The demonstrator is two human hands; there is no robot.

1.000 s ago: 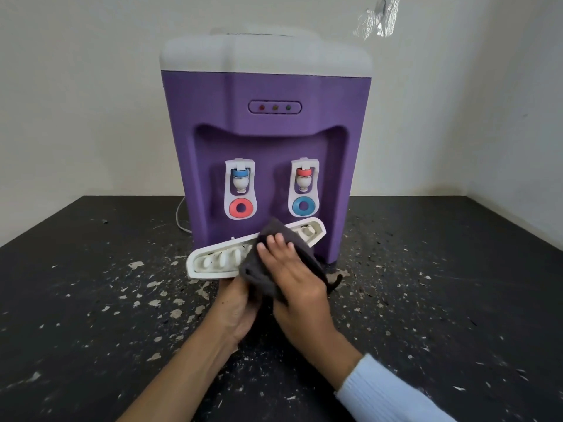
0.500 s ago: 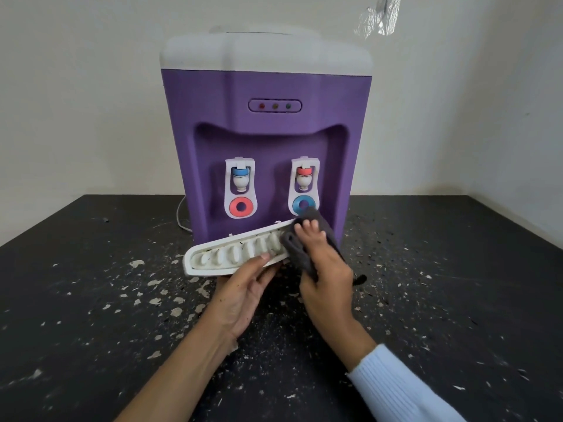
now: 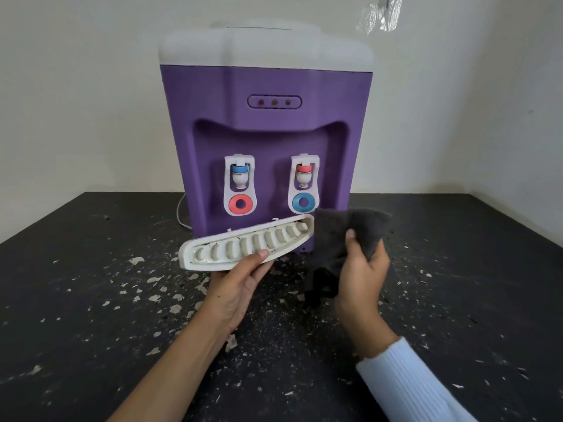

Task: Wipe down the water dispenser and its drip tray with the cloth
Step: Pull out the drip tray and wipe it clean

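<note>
While the left hand (image 3: 234,287) holds the tray (image 3: 243,248) from beneath, thumb laid over its near rim and fingers hidden under it, the right hand (image 3: 359,284) grips a dark grey cloth (image 3: 344,236) just beside the tray's right end. Whether cloth and tray touch there cannot be told. The tray is white and long, and it is tilted so that its ribbed grille faces the camera. Its right end sits higher, close to the foot of the dispenser (image 3: 268,132), and its left end is lower and nearer the viewer. Dark specks dot the grille. The right thumb presses into the cloth's front, the fingers are curled behind it, and a loose tail of cloth hangs below the hand. A pale blue ribbed sleeve (image 3: 405,382) covers the right forearm; the left forearm is bare. The dispenser is purple with a white top and stands upright on the black worktop (image 3: 91,300) against a pale wall (image 3: 76,102). Its recessed front carries two taps (image 3: 240,178): the left has a blue cap above a red ring, the right a red cap above a blue ring. Above them is a small oval panel of three lights (image 3: 274,102). A white cable (image 3: 181,214) runs out from behind the dispenser's left side. Pale flecks (image 3: 152,296) are scattered over the worktop, thickest in front of the dispenser. A scrap of clear film (image 3: 380,13) clings to the wall at the upper right.
</note>
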